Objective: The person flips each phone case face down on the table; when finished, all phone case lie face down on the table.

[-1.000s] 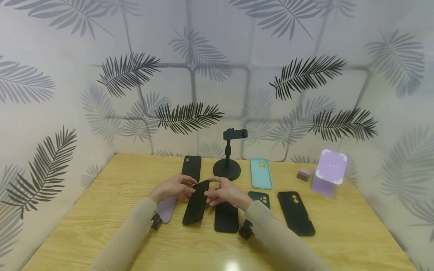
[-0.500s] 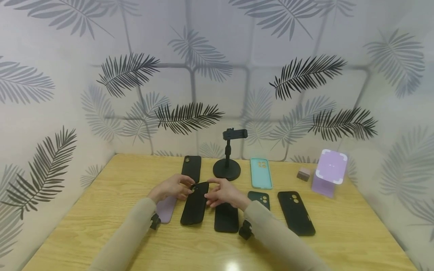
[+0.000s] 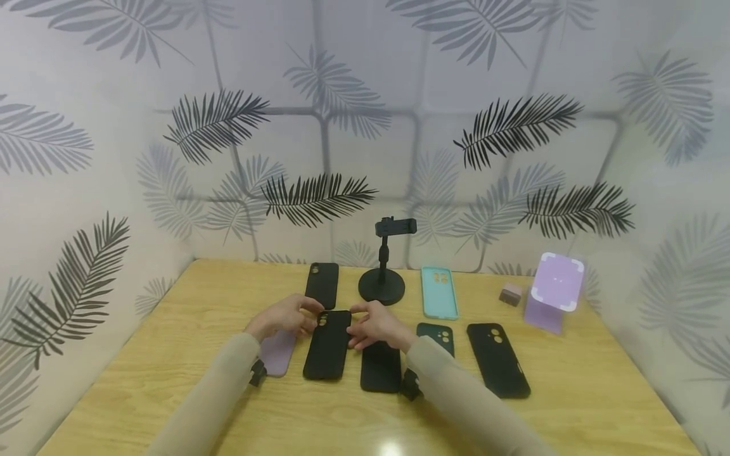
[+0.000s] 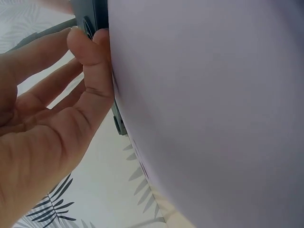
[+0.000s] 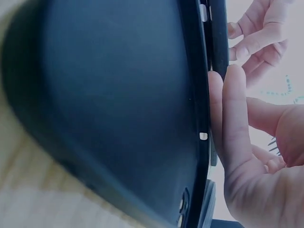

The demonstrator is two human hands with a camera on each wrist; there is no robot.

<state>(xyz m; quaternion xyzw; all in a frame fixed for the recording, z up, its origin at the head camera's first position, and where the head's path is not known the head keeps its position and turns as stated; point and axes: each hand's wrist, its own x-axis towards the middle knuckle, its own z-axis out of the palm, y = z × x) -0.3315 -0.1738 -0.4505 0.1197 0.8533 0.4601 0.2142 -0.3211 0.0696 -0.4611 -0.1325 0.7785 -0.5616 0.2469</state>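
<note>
A black phone case (image 3: 327,345) lies on the table, camera cut-outs at the far end. My left hand (image 3: 282,316) has its fingertips at the upper left corner of that case, the fingers loosely bent. From the other side, my right hand (image 3: 379,323) keeps its fingertips at the upper right edge. Under the left hand lies a lilac phone case (image 3: 277,353), which fills much of the left wrist view. Another black phone case (image 3: 381,370) sits partly hidden beneath the right hand; its inside (image 5: 118,95) looms large in the right wrist view.
A black phone stand (image 3: 383,278) rises at the back. Beyond the hands lie a third black case (image 3: 322,285) and a turquoise case (image 3: 439,291). To the right are a dark green case (image 3: 439,332), another black case (image 3: 498,361), a small pinkish block (image 3: 511,293) and a lilac stand (image 3: 556,282).
The black case between my hands was tilted and has come down flat on the table. Both hands have eased slightly outward, the left one to the left.
</note>
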